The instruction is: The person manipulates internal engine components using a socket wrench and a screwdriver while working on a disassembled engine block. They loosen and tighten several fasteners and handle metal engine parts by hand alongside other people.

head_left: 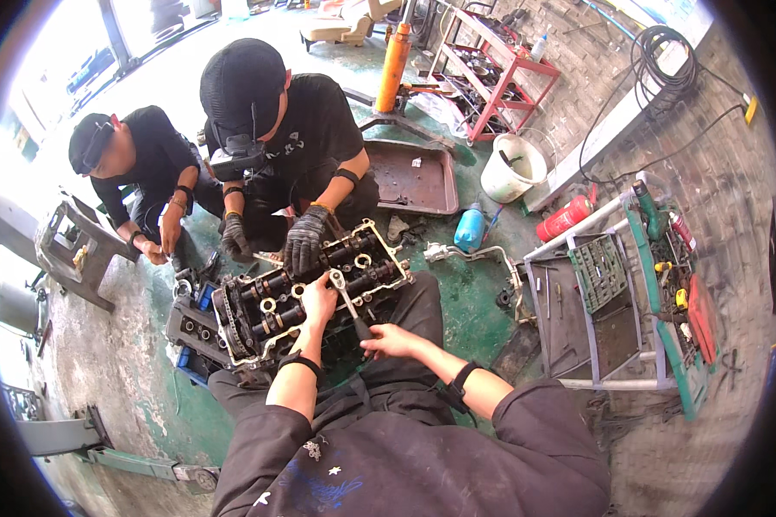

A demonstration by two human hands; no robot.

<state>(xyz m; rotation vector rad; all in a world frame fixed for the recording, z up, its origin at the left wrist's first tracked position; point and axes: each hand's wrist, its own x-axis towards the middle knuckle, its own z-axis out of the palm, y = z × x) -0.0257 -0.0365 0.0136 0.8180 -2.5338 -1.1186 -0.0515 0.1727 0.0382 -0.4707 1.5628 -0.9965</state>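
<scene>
Ratchet [349, 304] clamped in right hand [391, 341], left hand [319, 302] alongside, fingertips hidden, grip unclear

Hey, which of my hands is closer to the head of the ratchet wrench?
Your left. The left hand is close beside the ratchet head, on its left; the right hand is farther away, at the end of the dark handle.

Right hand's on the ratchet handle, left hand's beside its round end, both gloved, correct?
Not gloved: the head view shows the right hand and left hand both bare. The right is on the ratchet handle, the left beside its round end.
</scene>
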